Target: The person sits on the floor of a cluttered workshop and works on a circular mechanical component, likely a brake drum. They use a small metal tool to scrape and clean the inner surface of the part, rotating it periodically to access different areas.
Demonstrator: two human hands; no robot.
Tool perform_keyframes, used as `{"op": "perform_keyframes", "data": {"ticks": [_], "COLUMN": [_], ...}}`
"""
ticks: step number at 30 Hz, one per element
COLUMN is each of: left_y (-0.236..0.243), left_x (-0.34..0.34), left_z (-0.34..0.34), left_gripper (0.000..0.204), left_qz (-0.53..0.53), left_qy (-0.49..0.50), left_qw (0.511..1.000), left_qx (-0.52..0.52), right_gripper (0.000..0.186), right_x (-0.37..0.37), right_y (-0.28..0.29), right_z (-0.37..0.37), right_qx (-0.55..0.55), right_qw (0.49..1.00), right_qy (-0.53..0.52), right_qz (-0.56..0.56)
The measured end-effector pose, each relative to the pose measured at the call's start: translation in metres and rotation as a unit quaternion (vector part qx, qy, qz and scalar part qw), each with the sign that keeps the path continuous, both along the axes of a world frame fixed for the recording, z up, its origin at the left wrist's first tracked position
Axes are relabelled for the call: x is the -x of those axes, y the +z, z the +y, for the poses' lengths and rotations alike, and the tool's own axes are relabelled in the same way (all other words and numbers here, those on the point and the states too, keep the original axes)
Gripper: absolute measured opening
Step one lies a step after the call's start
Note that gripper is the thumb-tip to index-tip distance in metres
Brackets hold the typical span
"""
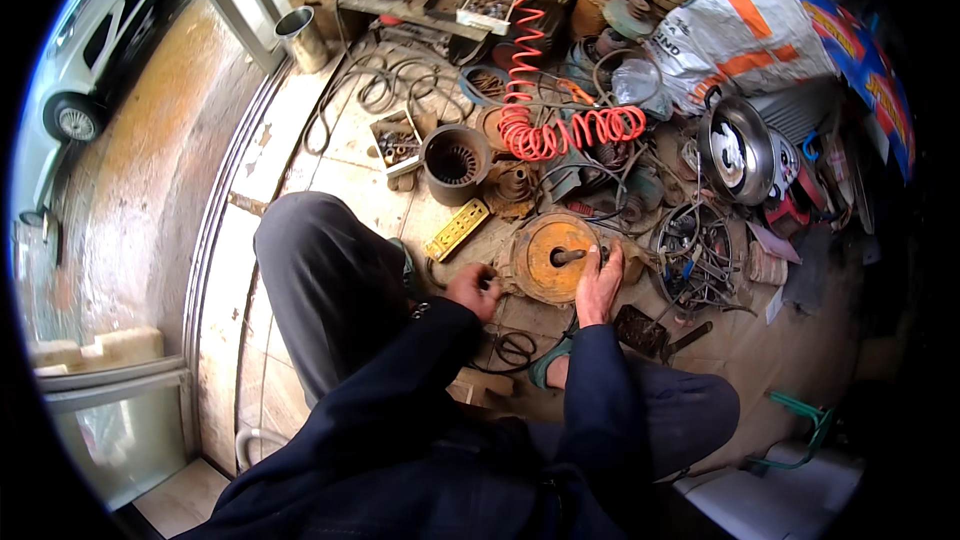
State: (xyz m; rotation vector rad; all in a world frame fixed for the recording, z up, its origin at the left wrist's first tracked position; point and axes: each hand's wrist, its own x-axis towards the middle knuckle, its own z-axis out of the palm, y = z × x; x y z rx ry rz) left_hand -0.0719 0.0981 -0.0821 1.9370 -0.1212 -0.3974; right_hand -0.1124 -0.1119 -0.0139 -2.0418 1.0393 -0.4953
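Note:
On the floor before me lies a round metal housing [538, 277] with a worn orange face and a short dark shaft out of its centre. My right hand [600, 285] grips its right edge, thumb and fingers upright along the rim. Beside its left edge, my left hand [472, 292] is closed with curled fingers; whatever is in them is hidden. A yellow power strip [457, 229] lies just beyond that hand. Further off stand a hollow motor stator [455, 156] with a slotted inside and a rusty metal part [511, 188].
A coiled red air hose [570, 132] sprawls over parts behind the housing. At right are a wire basket of tools [690, 255], a steel bowl [738, 152] and a white sack [745, 25]. Black cable loops [515, 350] lie near my foot. A door track [225, 230] runs along the left.

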Motion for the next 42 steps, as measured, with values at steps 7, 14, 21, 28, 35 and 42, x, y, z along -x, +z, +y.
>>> {"op": "perform_keyframes", "data": {"ticks": [7, 14, 21, 28, 35, 42], "left_y": [0.013, 0.028, 0.031, 0.028, 0.032, 0.02], "left_x": [0.005, -0.011, -0.02, -0.035, -0.04, -0.036], "left_z": [-0.018, -0.02, -0.016, -0.011, -0.01, -0.022], "left_gripper": [0.03, 0.024, 0.013, 0.009, 0.018, 0.017], "left_qz": [-0.054, -0.081, -0.215, -0.159, -0.102, -0.137], "left_qy": [0.018, -0.032, -0.096, -0.157, -0.163, -0.138], "left_qw": [0.995, 0.995, 0.972, 0.974, 0.981, 0.981], "left_qx": [0.078, 0.045, -0.004, 0.033, 0.02, -0.024], "right_gripper": [0.049, 0.048, 0.046, 0.056, 0.06, 0.043], "right_x": [-0.009, -0.009, -0.013, -0.001, 0.022, 0.097], "right_y": [-0.006, -0.008, 0.005, -0.014, -0.011, -0.074], "right_z": [0.022, 0.022, 0.028, 0.001, -0.013, -0.046], "right_qx": [0.098, 0.107, 0.091, -0.026, -0.142, -0.358], "right_qw": [0.992, 0.991, 0.993, 0.997, 0.986, 0.87], "right_qy": [-0.007, -0.014, -0.003, 0.057, 0.072, -0.308], "right_qz": [0.086, 0.085, 0.072, 0.035, -0.045, -0.143]}}
